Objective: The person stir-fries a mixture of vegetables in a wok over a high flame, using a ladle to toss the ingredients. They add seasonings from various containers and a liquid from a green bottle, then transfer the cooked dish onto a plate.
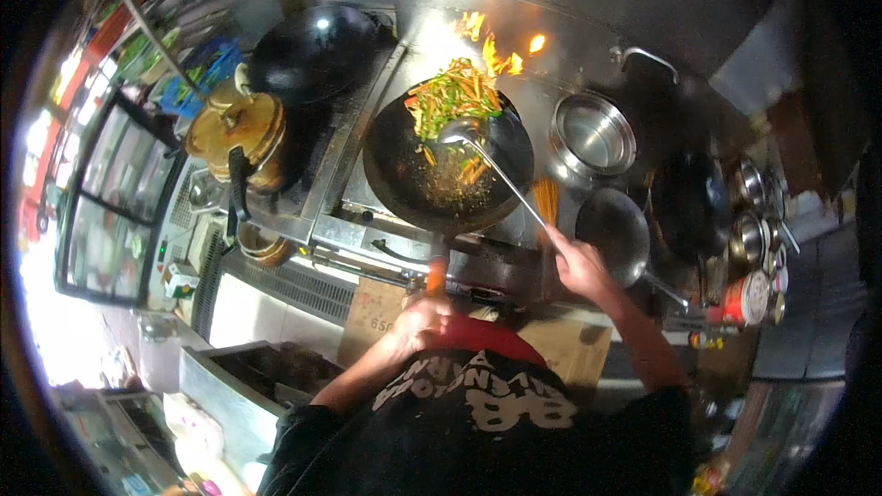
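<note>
A black wok (393, 172) stands over the stove in front of me. My left hand (422, 322) is closed round its orange-tipped handle (437, 277). My right hand (582, 269) grips the long metal handle of a cooking ladle (465, 131), whose bowl touches the food. Mixed green and orange vegetable strips (455, 96) are heaped at the wok's far side and seem to rise over its rim. Smaller bits and oil lie in the bottom of the wok. Flames (499, 58) flare just behind the food.
Left of the wok are a lidded pot (234, 127) with a black handle and a second black wok (310, 55). On the right stand steel bowls (595, 134), a bamboo brush (546, 203), a metal strainer or pan (612, 238) and a red tub (746, 296).
</note>
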Demonstrator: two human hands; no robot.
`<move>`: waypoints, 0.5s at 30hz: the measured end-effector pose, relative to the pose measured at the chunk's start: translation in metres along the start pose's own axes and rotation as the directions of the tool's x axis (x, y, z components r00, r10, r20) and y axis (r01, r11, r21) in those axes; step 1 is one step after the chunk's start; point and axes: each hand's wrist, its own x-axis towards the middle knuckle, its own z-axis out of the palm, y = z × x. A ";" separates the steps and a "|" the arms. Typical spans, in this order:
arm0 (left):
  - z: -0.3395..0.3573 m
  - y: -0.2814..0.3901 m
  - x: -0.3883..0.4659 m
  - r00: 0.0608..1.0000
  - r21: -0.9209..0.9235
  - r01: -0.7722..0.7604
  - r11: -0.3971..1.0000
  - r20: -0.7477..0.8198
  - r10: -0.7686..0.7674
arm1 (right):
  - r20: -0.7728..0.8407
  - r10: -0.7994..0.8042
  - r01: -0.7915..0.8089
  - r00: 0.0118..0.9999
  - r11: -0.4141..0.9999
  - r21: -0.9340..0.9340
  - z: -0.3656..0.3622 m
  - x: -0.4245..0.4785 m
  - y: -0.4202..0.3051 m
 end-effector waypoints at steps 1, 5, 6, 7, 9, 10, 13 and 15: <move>0.004 0.004 0.002 1.000 -0.063 0.007 0.998 -0.020 -0.008 | -0.003 -0.024 0.024 1.000 0.989 0.146 -0.010 -0.008 -0.007; 0.003 0.049 0.067 0.996 -0.213 -0.086 0.973 -0.051 0.077 | 0.355 0.176 -0.343 0.918 0.802 0.489 -0.064 0.004 -0.046; 0.003 0.055 0.067 0.993 -0.264 -0.077 0.962 0.070 0.098 | 0.425 0.173 -0.390 0.888 0.772 0.502 -0.081 0.000 -0.050; 0.020 0.065 0.045 0.998 -0.223 -0.067 0.973 -0.025 0.063 | 0.480 0.178 -0.437 0.859 0.744 0.505 -0.100 -0.002 -0.048; 0.017 0.066 0.025 0.999 -0.249 -0.017 0.968 0.022 0.023 | 0.570 0.156 -0.415 0.807 0.837 0.358 -0.133 -0.007 -0.044; 0.017 0.069 0.021 0.998 -0.271 0.035 0.962 0.060 -0.020 | 0.557 0.117 -0.369 0.822 0.855 0.365 -0.135 -0.008 -0.036; 0.029 0.082 0.044 0.999 -0.244 -0.048 0.969 -0.037 0.040 | 0.512 0.266 -0.424 0.817 0.878 0.221 -0.101 0.020 -0.036; 0.019 0.048 0.062 0.994 -0.139 -0.099 0.985 0.040 0.105 | 0.075 -0.016 0.010 0.997 0.996 0.084 -0.030 0.020 0.005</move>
